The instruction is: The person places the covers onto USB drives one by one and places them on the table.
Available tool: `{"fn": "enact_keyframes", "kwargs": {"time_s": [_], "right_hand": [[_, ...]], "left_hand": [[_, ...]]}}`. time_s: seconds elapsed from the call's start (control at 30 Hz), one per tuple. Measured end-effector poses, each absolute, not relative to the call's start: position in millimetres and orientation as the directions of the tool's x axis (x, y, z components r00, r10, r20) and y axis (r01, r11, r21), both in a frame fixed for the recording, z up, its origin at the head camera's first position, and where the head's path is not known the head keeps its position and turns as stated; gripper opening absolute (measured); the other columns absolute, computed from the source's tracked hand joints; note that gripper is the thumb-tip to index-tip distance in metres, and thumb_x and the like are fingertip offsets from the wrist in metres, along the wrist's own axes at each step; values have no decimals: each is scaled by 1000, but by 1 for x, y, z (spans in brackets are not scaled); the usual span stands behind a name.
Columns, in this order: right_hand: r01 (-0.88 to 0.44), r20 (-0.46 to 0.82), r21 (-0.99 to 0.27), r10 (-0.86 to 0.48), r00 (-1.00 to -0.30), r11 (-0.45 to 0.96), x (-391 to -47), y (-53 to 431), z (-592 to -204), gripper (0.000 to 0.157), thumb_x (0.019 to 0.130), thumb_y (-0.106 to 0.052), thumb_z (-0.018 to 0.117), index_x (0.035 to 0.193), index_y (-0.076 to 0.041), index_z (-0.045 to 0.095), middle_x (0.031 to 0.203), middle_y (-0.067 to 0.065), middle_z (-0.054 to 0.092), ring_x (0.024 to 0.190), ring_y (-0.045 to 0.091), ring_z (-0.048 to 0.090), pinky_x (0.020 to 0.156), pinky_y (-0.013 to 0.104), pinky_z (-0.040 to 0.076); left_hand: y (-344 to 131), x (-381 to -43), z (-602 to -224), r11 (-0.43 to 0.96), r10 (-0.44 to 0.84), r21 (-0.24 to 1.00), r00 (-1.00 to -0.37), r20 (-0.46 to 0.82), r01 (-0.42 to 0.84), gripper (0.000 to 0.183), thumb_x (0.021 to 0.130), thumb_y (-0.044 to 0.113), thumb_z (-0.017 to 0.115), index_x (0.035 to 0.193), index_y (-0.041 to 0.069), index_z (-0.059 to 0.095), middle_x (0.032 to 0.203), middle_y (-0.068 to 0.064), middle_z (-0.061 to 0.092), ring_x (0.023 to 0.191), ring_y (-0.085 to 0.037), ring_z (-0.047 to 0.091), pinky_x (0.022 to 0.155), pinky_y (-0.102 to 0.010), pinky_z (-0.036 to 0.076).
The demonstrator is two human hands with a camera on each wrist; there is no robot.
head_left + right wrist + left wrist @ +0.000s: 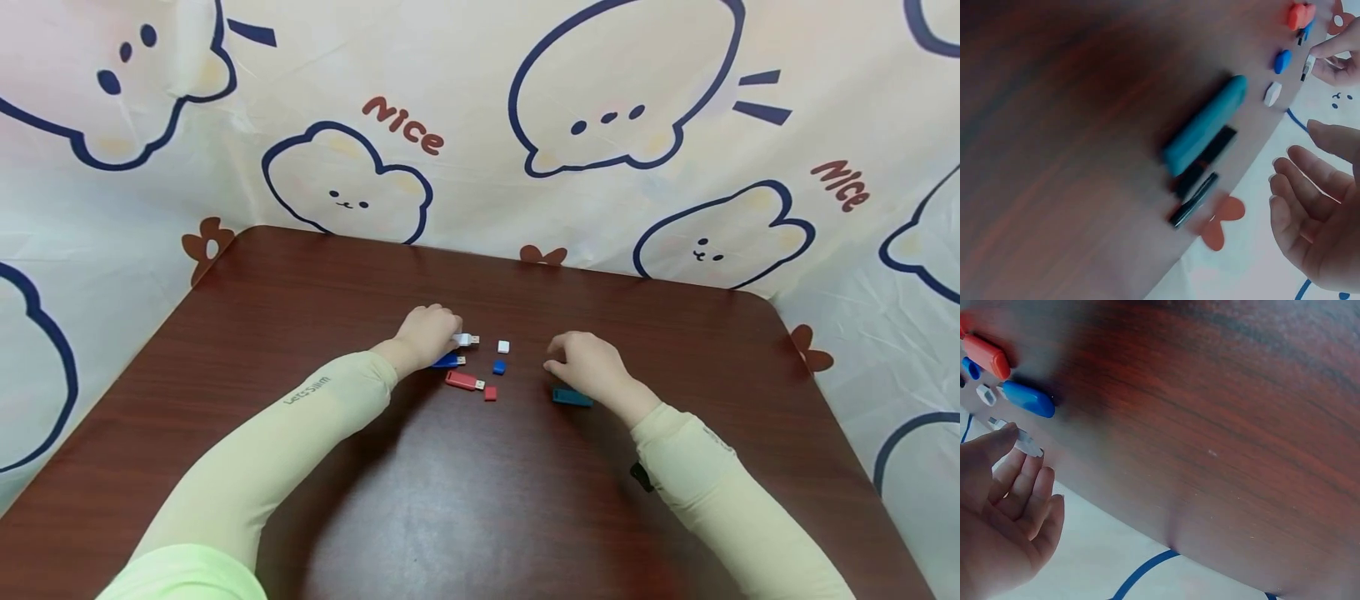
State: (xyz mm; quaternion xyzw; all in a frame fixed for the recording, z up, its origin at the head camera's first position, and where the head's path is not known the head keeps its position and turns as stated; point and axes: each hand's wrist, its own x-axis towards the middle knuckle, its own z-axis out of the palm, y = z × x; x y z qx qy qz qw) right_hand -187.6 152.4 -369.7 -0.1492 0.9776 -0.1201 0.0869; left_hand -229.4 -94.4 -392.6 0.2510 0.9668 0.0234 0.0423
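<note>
Pinching a slim white USB stick, metal plug bare, your left hand holds it toward the far edge of the worktop; your right hand, fingers loosely bent, holds nothing.

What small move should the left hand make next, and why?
Probably the left hand should release the white plastic USB stick it pinches: the blue plastic USB stick and red plastic USB stick already lie uncapped on the brown wood-grain table, and the small white cap lies loose nearby.
</note>
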Motion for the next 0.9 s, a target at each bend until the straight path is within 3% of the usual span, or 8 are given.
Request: {"fn": "enact_keyframes", "kwargs": {"time_s": [0.1, 0.47, 0.9], "right_hand": [[-281, -138, -247, -320, -937, 927, -197, 138, -368, 30, 88, -27, 63, 111, -7, 67, 111, 10, 67, 97, 24, 64, 78, 40, 53], [-201, -238, -262, -265, -934, 944, -227, 104, -376, 26, 89, -26, 62, 108, -10, 67, 108, 7, 67, 96, 22, 62, 82, 42, 51], [-136, -295, -309, -231, -927, 941, -240, 93, -390, 29, 88, -28, 65, 110, -9, 65, 112, 8, 66, 98, 22, 61, 81, 39, 50]], "left_hand": [[-96, -227, -390, 870, 491, 89, -870, -53, 485, 17, 89, 23, 63, 96, 9, 68, 93, -7, 69, 85, -22, 58, 79, -36, 51], [-98, -223, -387, 868, 491, 105, -871, -37, 485, 19, 88, 24, 65, 99, 9, 68, 95, -7, 69, 86, -20, 58, 81, -34, 51], [-100, -220, -390, 859, 509, 79, -861, -11, 506, 17, 88, 22, 64, 97, 8, 67, 94, -7, 68, 87, -22, 58, 76, -36, 52]]}}
